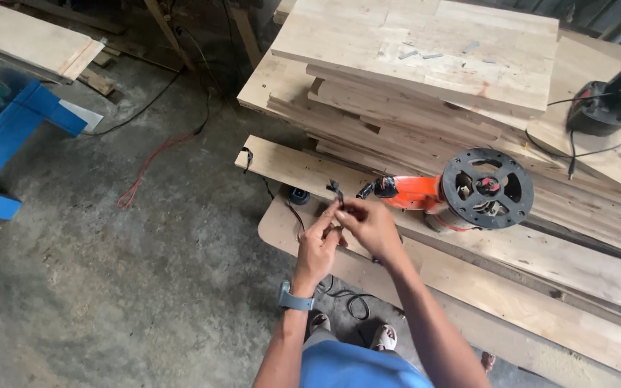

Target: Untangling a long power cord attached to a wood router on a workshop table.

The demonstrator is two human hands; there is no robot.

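Wooden boards [512,287] over concrete floor [109,273]; both hands' fingers [341,213] pinch a black cord [336,191].

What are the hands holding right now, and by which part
Both hands, left hand and right hand, pinch the thin black cord of the orange power tool, near the cord's loose end, fingertips meeting on it.

Black cord [336,191], thin, its end pinched up between both hands' fingertips, runs to orange router [461,192]. Router lies on its side on a plank, black round slotted base facing the camera.
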